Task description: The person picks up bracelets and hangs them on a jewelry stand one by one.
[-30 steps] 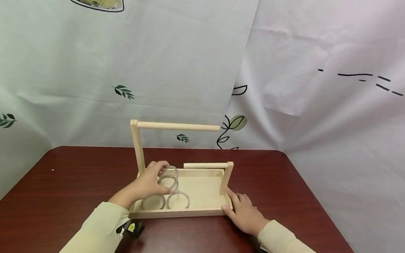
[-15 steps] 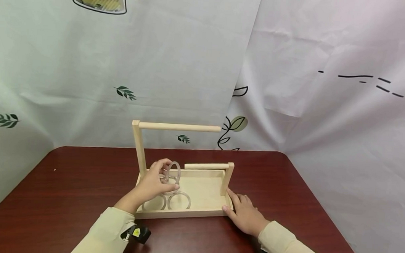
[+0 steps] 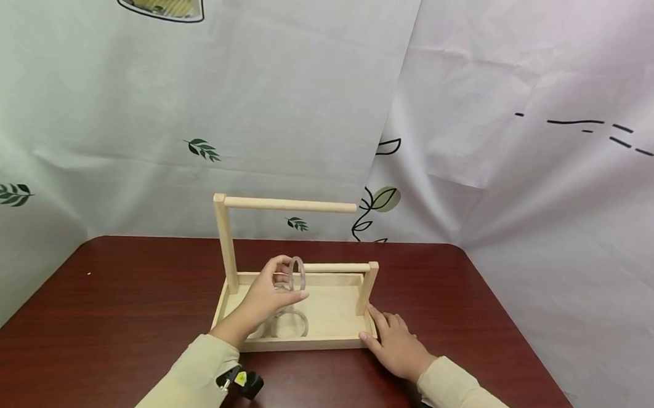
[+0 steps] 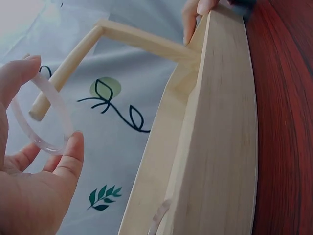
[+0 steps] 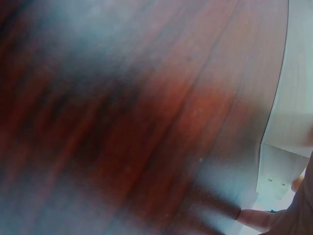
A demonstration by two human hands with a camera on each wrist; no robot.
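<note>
The right hand [image 3: 394,346] lies flat on the table [image 3: 133,292], fingers straight, touching the right end of one wooden tray [image 3: 328,343]. In the tray, below the left hand [image 3: 266,296], lie two clear rings [image 3: 289,324], one partly hidden. The left hand pinches a third clear ring [image 3: 297,271] upright between thumb and fingertips, above the tray, just before the low peg [image 3: 335,267]. Beyond stands the tall peg [image 3: 288,205].

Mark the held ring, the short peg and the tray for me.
ring [image 3: 298,273]: head view, its upper arc.
short peg [image 3: 331,268]: head view, mid-length of the dowel.
tray [image 3: 297,345]: head view, its front wall.
</note>
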